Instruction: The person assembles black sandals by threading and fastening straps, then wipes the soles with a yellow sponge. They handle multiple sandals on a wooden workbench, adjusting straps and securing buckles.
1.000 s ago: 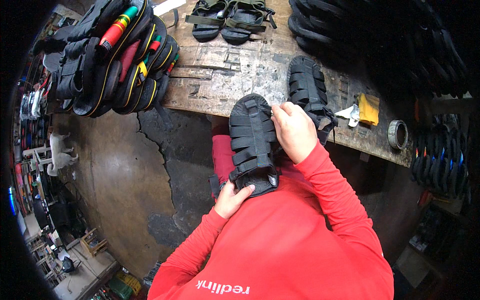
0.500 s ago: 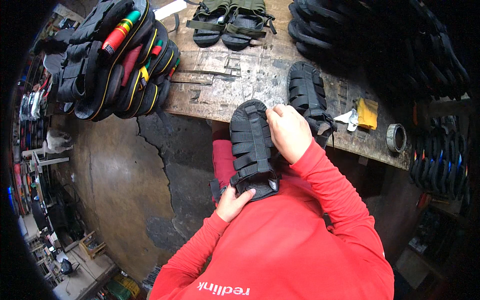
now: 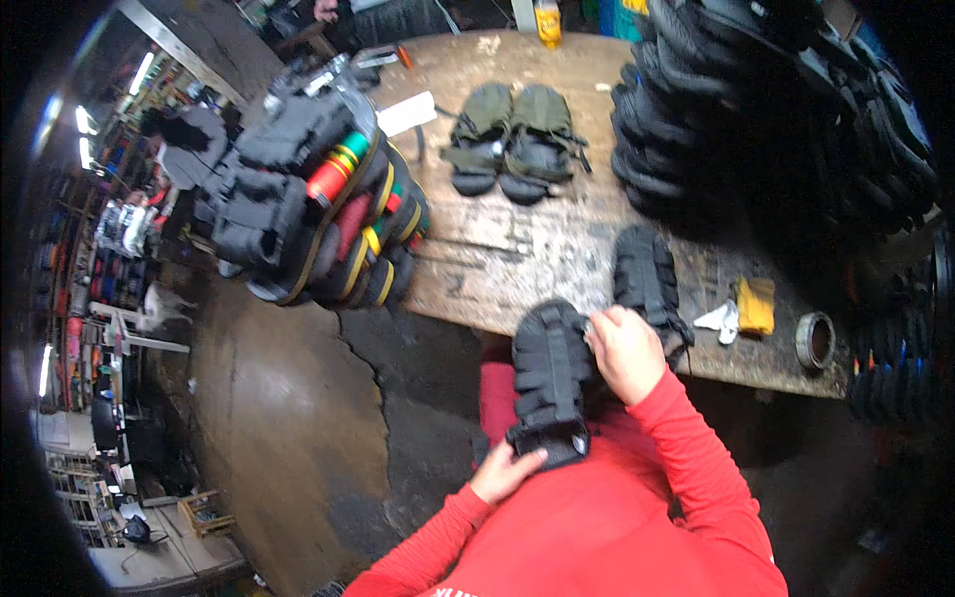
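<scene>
A black strappy sandal [image 3: 550, 370] is held over my lap, toe pointing away from me. My left hand [image 3: 507, 472] grips it by the heel, thumb over the footbed. Beside the sandal's right edge, near the toe, my right hand [image 3: 629, 350] is closed in a pinch. Whatever those fingertips hold is too small to make out. A second black sandal [image 3: 645, 271] of the same kind lies on the workbench just beyond my right hand.
On the worn wooden workbench [image 3: 477, 239] sit a pair of olive sandals [image 3: 512, 144], a yellow cloth [image 3: 755, 305], a white scrap [image 3: 718, 320] and a roll of tape [image 3: 815, 340]. Piles of sandals rise at left [image 3: 298, 199] and right [image 3: 657, 129]. A yellow bottle [image 3: 548, 24] stands far back.
My view has tilted up, so the bench and everything on it appear lower and further right. Both hands keep nearly the same places on the sandal.
</scene>
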The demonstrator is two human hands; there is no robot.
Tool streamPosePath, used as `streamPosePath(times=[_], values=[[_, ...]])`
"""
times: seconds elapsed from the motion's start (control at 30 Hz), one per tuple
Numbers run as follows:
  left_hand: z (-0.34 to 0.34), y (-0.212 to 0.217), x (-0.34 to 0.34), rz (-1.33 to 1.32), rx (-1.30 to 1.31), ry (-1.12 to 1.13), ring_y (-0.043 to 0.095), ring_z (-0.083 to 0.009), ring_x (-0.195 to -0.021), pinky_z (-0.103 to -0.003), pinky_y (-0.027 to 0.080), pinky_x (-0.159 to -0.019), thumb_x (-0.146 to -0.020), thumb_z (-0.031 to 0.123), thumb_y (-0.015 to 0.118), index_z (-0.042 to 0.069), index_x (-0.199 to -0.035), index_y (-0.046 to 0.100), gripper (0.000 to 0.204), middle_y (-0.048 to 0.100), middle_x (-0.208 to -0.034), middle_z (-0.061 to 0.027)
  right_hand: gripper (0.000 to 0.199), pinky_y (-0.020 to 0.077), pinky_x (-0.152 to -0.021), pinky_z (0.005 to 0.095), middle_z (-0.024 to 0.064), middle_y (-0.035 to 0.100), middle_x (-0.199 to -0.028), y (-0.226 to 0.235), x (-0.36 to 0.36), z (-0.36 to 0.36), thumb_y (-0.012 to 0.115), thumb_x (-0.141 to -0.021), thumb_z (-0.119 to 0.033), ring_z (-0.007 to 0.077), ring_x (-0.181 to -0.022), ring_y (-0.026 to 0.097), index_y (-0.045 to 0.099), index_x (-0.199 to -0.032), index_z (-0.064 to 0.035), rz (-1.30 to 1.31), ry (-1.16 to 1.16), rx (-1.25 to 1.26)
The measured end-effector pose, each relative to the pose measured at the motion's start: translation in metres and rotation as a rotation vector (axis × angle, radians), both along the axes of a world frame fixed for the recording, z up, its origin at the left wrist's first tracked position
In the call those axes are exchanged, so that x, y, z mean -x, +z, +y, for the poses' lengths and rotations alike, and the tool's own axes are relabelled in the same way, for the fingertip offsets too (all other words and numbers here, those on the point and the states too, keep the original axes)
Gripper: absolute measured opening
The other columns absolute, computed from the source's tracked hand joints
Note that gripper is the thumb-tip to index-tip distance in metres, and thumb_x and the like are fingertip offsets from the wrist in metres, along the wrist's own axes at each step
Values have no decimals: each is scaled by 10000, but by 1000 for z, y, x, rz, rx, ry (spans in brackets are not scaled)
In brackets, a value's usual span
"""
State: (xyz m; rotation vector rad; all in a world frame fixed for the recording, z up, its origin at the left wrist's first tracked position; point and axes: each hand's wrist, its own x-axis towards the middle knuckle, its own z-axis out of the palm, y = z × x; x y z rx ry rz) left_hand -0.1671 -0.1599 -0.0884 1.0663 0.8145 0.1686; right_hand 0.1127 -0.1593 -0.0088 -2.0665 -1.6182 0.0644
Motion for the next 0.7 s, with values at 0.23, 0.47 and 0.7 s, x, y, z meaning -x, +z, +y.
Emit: streamPosePath(times=[0.23, 0.47, 0.7], values=[[25, 3, 16, 20, -264, -177, 523, -165, -1171, -341, 423, -1036, -1022, 279, 600, 25, -1431, 482, 496, 572, -1312, -42, 268, 565, -700, 377, 174, 711, -951, 4, 1, -13, 718, -891, -169, 283, -842, 718, 638, -1101, -24, 330, -30, -92], [87, -12, -58, -104, 22, 169, 599, -114, -1046, -280, 476, -921, -1030, 334, 586, 16, -1295, 578, 415, 662, -1178, -58, 257, 533, -803, 264, 56, 671, -973, -19, 44, -11, 694, -929, -36, 122, -894, 658, 553, -1142, -11, 1528, -69, -189], [89, -10, -58, -95, 24, 397, 655, -134, -961, -306, 519, -891, -1008, 299, 621, 1, -1216, 638, 363, 694, -1128, -46, 283, 548, -872, 285, 99, 664, -1147, -49, 65, -84, 633, -973, -23, 135, -1011, 649, 520, -1231, 0, 1633, -73, -123]])
